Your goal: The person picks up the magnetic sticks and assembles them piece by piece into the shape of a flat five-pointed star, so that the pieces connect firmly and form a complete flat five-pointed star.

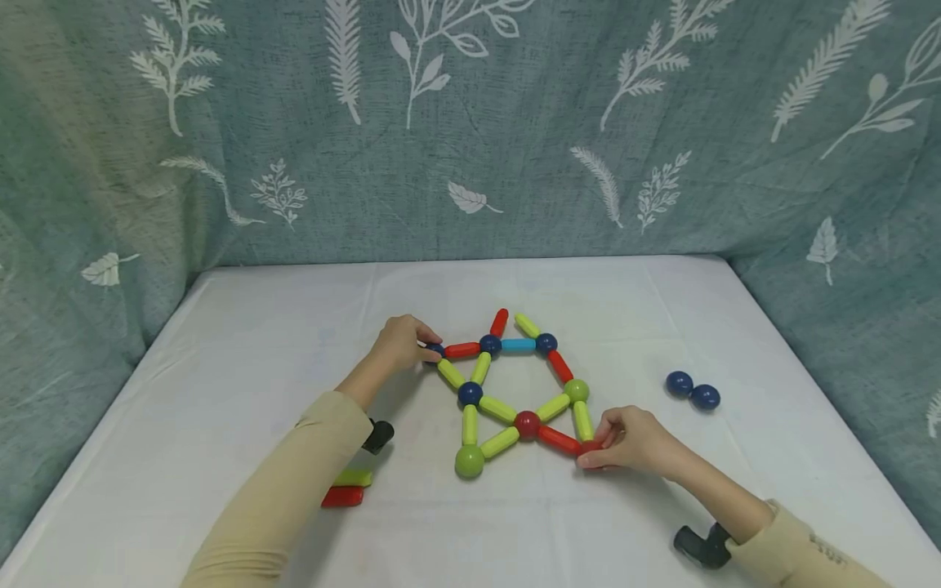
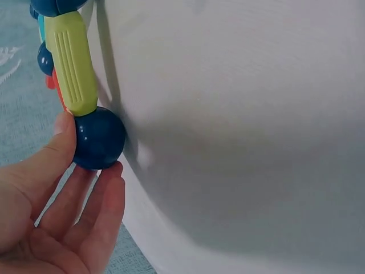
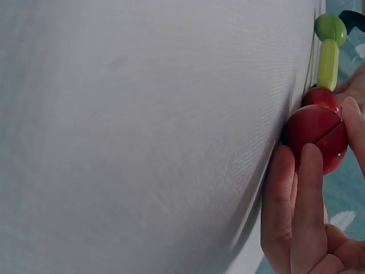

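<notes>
A flat frame of coloured rods and balls lies mid-table. My left hand (image 1: 403, 343) pinches the dark blue ball (image 2: 100, 138) at its left corner, where a yellow-green rod (image 2: 74, 63) and a red rod (image 1: 462, 350) meet. At the lower right corner my right hand (image 1: 634, 442) grips a red ball (image 3: 316, 134), joined to a red rod (image 1: 559, 440) and a yellow-green rod (image 1: 583, 420). Between them sit another red ball (image 1: 527, 424), a green ball (image 1: 577, 390) and a dark blue ball (image 1: 470, 394). A red rod (image 1: 500, 322) and a yellow-green rod (image 1: 526, 325) stick out at the top.
Two loose dark blue balls (image 1: 693, 391) lie to the right on the white-covered table (image 1: 617, 294). Beside the left forearm are a loose yellow-green rod (image 1: 354, 478) and a red rod (image 1: 343, 496), partly hidden by the sleeve. A patterned teal curtain (image 1: 515, 163) hangs behind.
</notes>
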The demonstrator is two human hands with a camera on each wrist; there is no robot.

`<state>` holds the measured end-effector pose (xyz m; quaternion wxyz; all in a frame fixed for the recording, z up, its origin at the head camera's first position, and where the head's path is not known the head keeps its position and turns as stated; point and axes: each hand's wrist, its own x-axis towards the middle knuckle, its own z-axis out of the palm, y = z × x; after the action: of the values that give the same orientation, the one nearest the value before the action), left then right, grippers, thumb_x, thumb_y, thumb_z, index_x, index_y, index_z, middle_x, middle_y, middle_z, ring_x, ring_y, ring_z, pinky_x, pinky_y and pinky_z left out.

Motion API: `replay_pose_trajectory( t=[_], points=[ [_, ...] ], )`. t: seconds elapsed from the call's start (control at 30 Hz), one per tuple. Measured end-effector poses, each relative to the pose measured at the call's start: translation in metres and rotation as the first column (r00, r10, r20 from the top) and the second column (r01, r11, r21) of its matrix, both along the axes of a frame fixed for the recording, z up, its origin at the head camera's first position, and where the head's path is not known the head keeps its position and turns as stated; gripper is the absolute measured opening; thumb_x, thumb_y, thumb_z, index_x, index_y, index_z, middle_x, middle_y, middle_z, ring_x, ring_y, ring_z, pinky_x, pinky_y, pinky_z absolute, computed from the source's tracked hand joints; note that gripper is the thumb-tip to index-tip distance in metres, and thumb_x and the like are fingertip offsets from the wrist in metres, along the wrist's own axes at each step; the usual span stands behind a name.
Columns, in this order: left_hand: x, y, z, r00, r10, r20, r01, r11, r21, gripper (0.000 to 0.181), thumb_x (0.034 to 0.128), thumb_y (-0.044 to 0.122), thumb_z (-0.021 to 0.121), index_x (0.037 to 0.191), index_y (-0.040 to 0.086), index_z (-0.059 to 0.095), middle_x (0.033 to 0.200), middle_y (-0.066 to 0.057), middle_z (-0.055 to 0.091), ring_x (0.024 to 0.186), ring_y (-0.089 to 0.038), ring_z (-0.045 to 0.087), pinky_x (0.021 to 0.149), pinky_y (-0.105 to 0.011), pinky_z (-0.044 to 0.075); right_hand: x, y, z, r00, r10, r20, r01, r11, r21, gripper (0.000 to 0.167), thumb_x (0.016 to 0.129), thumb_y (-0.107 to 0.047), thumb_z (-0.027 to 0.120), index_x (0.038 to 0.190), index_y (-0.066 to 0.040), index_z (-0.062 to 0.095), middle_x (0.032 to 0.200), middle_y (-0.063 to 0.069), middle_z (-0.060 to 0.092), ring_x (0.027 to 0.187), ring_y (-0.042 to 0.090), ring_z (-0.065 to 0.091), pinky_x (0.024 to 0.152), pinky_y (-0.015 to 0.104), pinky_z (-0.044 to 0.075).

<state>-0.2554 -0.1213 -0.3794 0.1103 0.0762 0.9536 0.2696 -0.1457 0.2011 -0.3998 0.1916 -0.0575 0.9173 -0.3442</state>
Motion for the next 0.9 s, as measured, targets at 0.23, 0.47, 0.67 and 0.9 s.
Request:
replay_pose_trajectory(
  t=[0.23, 0.47, 0.67, 0.9],
  points=[
    [0.000, 0.004, 0.000, 0.999, 0.019, 0.038, -0.018, 1.000, -0.018, 0.027, 0.0795, 0.015, 0.072, 0.105, 0.004, 0.069, 0.105, -0.010, 0.066, 0.105, -0.027, 0.055, 0.089, -0.038, 0.043, 0.003, 0.005, 0.002, 1.000, 0.004, -0.003, -0.004, 1.000, -0.008, 0.035, 0.066, -0.034, 0.081, 0.077, -0.007, 0.061, 0.067, -0.001, 0.058, 0.063, 0.014, 0.051, 0.056, 0.027, 0.042],
    [0.000, 0.005, 0.002, 0.998, 0.019, 0.053, -0.016, 0.999, -0.047, 0.027, 0.0797, 0.015, 0.072, 0.105, 0.005, 0.069, 0.106, -0.010, 0.066, 0.104, -0.027, 0.055, 0.088, -0.038, 0.044, -0.002, 0.052, 0.016, 0.968, -0.009, -0.251, -0.035, 0.985, -0.170, 0.031, 0.079, -0.024, 0.072, 0.098, -0.001, 0.065, 0.090, 0.006, 0.066, 0.080, 0.011, 0.060, 0.068, 0.022, 0.050],
    [-0.001, 0.003, 0.002, 0.998, 0.035, 0.055, -0.032, 0.999, -0.039, 0.027, 0.0798, 0.015, 0.072, 0.105, 0.005, 0.069, 0.106, -0.010, 0.066, 0.104, -0.027, 0.055, 0.089, -0.038, 0.044, -0.021, 0.129, 0.004, 0.915, -0.169, -0.366, 0.122, 0.981, -0.148, 0.039, 0.082, -0.035, 0.067, 0.111, -0.011, 0.063, 0.107, -0.002, 0.064, 0.098, -0.004, 0.052, 0.080, 0.023, 0.047],
    [0.001, 0.002, 0.003, 0.998, 0.044, 0.047, -0.042, 0.999, -0.035, 0.027, 0.0795, 0.015, 0.072, 0.104, 0.005, 0.069, 0.106, -0.010, 0.066, 0.104, -0.027, 0.056, 0.090, -0.039, 0.043, -0.030, 0.172, 0.000, 0.976, -0.152, -0.159, 0.125, 0.978, -0.166, 0.056, 0.086, -0.029, 0.065, 0.129, 0.001, 0.047, 0.119, -0.006, 0.057, 0.105, 0.004, 0.053, 0.085, 0.036, 0.045]
  ],
)
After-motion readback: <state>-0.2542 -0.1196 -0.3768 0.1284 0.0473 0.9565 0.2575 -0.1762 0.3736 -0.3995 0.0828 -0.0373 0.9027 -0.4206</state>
